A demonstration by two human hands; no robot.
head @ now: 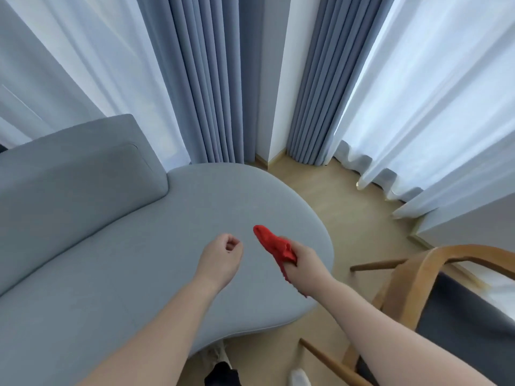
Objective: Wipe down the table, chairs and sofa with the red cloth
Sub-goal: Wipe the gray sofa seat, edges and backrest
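A grey fabric sofa (167, 218) with a rounded seat end fills the left and middle of the view. My right hand (305, 264) grips the bunched red cloth (274, 245) above the right part of the seat. One end of the cloth sticks out forward and a strip hangs below my fist. My left hand (223, 259) hovers over the seat just left of the cloth, fingers loosely curled and holding nothing. A wooden chair (412, 274) with a dark seat pad stands at the lower right.
Blue-grey curtains (211, 79) and white sheer curtains (432, 107) hang behind the sofa and along the right. Light wooden floor (351, 207) shows between sofa, curtains and chair. My feet are at the bottom edge, close to the sofa's front.
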